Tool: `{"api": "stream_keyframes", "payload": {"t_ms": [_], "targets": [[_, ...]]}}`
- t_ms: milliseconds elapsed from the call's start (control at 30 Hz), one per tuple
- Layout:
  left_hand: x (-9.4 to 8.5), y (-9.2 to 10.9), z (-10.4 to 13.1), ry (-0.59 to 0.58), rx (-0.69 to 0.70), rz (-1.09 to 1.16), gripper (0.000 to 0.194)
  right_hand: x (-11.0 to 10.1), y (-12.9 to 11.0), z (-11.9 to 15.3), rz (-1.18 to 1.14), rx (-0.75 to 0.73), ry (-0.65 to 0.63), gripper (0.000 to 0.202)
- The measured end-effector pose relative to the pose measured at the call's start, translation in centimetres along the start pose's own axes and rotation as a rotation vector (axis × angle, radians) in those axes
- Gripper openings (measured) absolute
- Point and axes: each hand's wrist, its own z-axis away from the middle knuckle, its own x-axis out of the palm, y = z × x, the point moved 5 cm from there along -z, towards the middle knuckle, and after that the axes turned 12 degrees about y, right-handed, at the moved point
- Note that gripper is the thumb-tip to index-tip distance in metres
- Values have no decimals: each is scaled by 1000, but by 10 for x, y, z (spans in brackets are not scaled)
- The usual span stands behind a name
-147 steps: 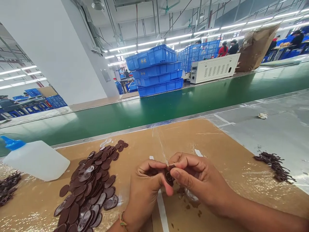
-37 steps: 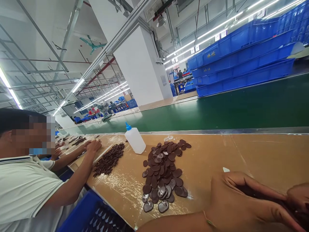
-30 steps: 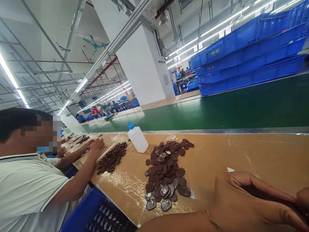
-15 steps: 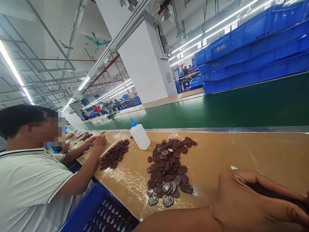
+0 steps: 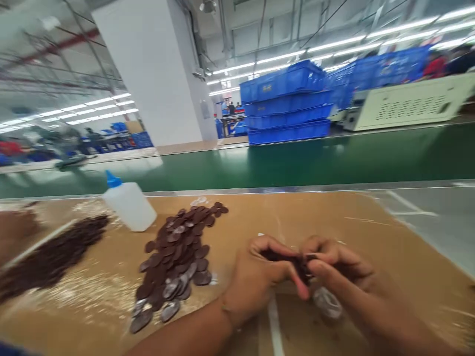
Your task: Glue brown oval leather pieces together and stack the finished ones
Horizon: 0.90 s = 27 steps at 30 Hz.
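Note:
My left hand is closed around a dark brown piece, partly hidden by the fingers and blurred. My right hand meets it from the other side, thumb and forefinger pinched at the piece's edge; whether a separate small part sits in that pinch is not visible. Just under the hands, a small clear round item rests on the brown tabletop. To the left spreads a pile of flat oval dark brown discs, some with shiny faces.
A white squeeze bottle with a blue nozzle stands behind the discs. Farther left lies a heap of small dark parts beside a co-worker's blurred arm. Beyond the table runs a green conveyor belt, with stacked blue crates past it.
The view has swung right, so the bottle and discs appear farther left and the co-worker is mostly out of frame. Both my hands now show together around the dark piece.

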Motion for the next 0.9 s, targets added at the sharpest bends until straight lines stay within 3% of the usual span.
{"api": "stream_keyframes", "payload": {"t_ms": [300, 900], "targets": [[-3, -2, -4, 1, 46, -71, 20, 20, -15, -1, -193, 61, -148, 29], [-3, 0, -1, 21, 27, -95, 20, 21, -14, -2, -219, 84, -152, 26]]}}
